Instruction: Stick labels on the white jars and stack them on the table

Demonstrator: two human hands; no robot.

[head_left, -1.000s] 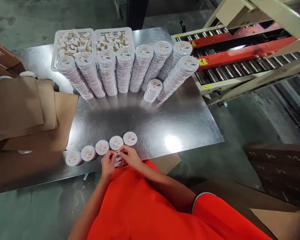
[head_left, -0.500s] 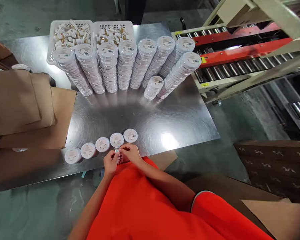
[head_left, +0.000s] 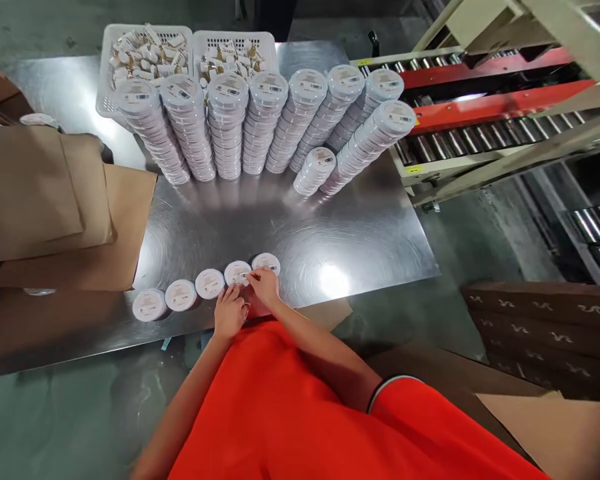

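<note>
Along the near edge of the steel table stands a slanting row of round white tubs [head_left: 181, 295] with printed lids. My right hand [head_left: 266, 288] pinches a small barcode sticker [head_left: 244, 275] at the lid of the second tub from the right [head_left: 235, 269]. Its fingers partly cover the rightmost tub [head_left: 267, 261]. My left hand [head_left: 230, 313] rests just below, fingertips at the near side of that second tub and thumb curled in. A bit of the barcode sticker strip [head_left: 247, 309] shows by the left thumb; the rest is hidden under the hand.
Tall stacks of the same tubs [head_left: 229, 133] line the back of the table [head_left: 300, 230], with a shorter stack [head_left: 316, 171] in front. Behind are two white baskets [head_left: 105, 73] of small bottles. Cardboard sheets [head_left: 35, 193] lie left; a roller conveyor [head_left: 480, 143] stands right.
The right hand has taken a sticker from the strip and moved up to the lid of the second tub from the right. The left hand has shifted slightly, now covering most of the strip.
</note>
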